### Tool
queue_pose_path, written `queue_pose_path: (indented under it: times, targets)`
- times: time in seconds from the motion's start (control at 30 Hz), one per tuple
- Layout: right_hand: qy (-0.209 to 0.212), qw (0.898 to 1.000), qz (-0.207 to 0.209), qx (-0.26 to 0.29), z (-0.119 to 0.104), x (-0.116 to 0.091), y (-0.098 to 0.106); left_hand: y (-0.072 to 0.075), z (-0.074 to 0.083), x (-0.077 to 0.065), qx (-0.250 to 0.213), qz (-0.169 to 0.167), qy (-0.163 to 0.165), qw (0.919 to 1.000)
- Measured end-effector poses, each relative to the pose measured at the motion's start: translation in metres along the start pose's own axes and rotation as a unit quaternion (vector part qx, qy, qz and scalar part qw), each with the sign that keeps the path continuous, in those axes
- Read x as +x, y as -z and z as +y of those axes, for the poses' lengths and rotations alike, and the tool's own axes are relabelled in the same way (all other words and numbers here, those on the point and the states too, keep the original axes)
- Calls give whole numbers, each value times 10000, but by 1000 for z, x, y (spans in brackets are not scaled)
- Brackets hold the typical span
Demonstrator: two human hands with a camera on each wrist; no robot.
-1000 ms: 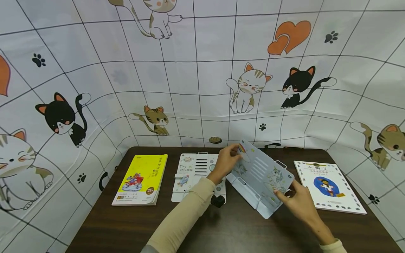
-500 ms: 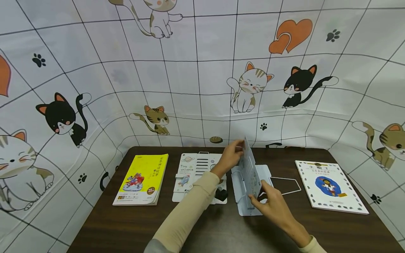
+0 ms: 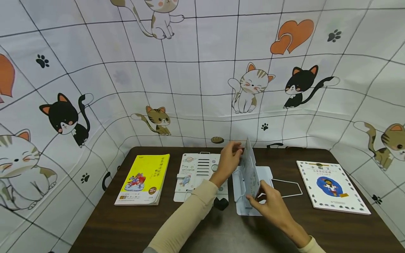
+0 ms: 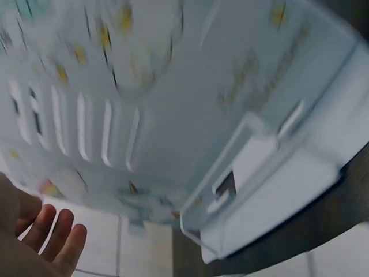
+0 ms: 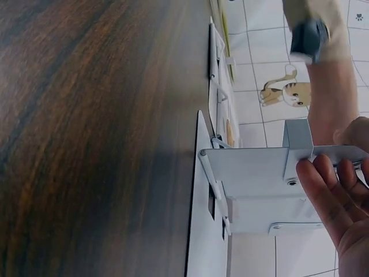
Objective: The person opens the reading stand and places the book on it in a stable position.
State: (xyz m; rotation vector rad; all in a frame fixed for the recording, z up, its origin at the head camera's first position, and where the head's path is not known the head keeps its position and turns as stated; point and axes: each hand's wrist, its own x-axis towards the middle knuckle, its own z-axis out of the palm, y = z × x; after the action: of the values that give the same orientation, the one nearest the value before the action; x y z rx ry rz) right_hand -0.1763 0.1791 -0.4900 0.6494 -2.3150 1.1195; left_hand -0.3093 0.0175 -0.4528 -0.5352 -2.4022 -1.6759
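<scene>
A pale blue-white folding book stand point(image 3: 249, 170) is on the table, its printed panel raised nearly upright from the flat base point(image 3: 248, 211). A white wire leg point(image 3: 299, 189) sticks out to its right. My right hand point(image 3: 273, 207) holds the panel's near edge, thumb on the printed side; in the right wrist view its fingers point(image 5: 326, 193) lie against the metal beside a folded clip point(image 5: 297, 135). Near the panel's far edge is my left hand point(image 3: 226, 163), fingers loosely bent. In the left wrist view those fingers point(image 4: 69, 245) show just off the panel point(image 4: 167, 115).
A second white book stand point(image 3: 190, 170), printed "Tiny universe", lies flat left of the raised one, partly behind my left forearm. A yellow book point(image 3: 142, 179) lies farther left and a white book point(image 3: 332, 189) at the right. A cat-patterned cloth point(image 3: 202, 77) hangs behind the table point(image 3: 218, 239).
The stand has turned from slanted to facing left, with its base down on the table and the wire leg out to the right. My left fingers have drawn slightly left off the panel.
</scene>
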Motion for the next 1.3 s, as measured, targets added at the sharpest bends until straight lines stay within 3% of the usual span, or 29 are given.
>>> queue_pose_path:
  times: [0.1,0.3,0.47,0.57,0.63,0.7,0.77,0.9,1.0,1.13,1.3]
  targets:
    - [-74,9999,-39,107,0,0,2,4,10,-20,-36,6,-291,9996]
    - [-134,9988,-268,387,1,2,7,12,26,-70,96,-1013,-757,9919]
    - [-336,9958,-675,516,3,3,19,5,32,-99,486,-1238,-866,9873]
    - [-268,9863,-1302,976,14,7,31,-3,34,-107,765,-1100,-1058,9853]
    - [-278,9704,-1782,1604,24,15,40,-8,33,-109,738,-960,-1150,9860]
    - [-324,9551,-1989,2173,38,29,48,-13,33,-112,550,-797,-1126,9889]
    - [-530,9497,-1892,2440,49,46,53,-16,32,-114,303,-639,-1044,9920]
    - [-1210,9618,-1258,2109,64,86,49,-20,33,-119,85,-368,-809,9960]
    - [-1653,9584,-1191,1999,68,113,39,-23,32,-124,101,-278,-555,9980]
    - [-1745,9439,-1549,2335,78,135,25,-27,28,-129,207,-270,-261,9991]
    - [-1809,9214,-1824,2915,89,144,18,-29,26,-129,113,-238,-294,9992]
